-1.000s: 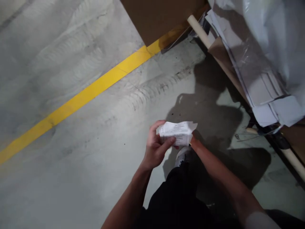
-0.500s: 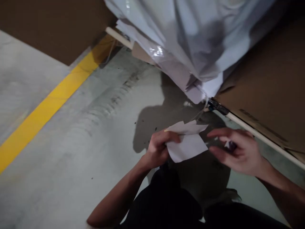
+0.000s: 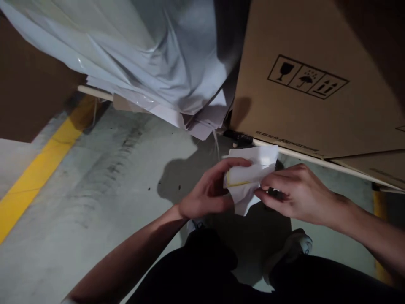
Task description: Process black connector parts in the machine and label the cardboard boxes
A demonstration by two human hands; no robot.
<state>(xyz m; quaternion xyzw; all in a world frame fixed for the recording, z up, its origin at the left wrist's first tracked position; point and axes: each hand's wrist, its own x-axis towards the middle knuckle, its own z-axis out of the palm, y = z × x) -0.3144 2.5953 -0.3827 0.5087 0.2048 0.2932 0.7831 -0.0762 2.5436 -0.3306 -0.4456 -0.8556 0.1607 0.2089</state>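
Paper slips (image 3: pixel 253 171): white, creased, held between both hands above the floor, in front of the person's legs; a yellow strip shows along part of the near fold; any print is not legible.
Left hand (image 3: pixel 210 190): gripping the left side of the paper slips — fingers over the upper face, thumb lower down by the near edge.
Right hand (image 3: pixel 294 192): thumb and index finger pinched at the right edge of the paper slips, other fingers curled in.
Carton (image 3: pixel 300 114): brown cardboard, beyond the right hand; a printed frame shows a glass, an umbrella and two upward arrows; the row of characters along the lower edge is too small to read.
Pale rail (image 3: pixel 351 173): runs along the carton's lower edge, with a black part (image 3: pixel 238 137) near its left end.
White sheeting (image 3: pixel 152 63): draped in folds, left of the carton; flat white pieces (image 3: pixel 202 131) protrude from beneath it.
Floor (image 3: pixel 120 202): grey, scuffed — a yellow line (image 3: pixel 41 162) crosses it at left.
Footwear: one light shoe (image 3: pixel 289 251) visible at lower right, beside dark trousers (image 3: pixel 202 266).
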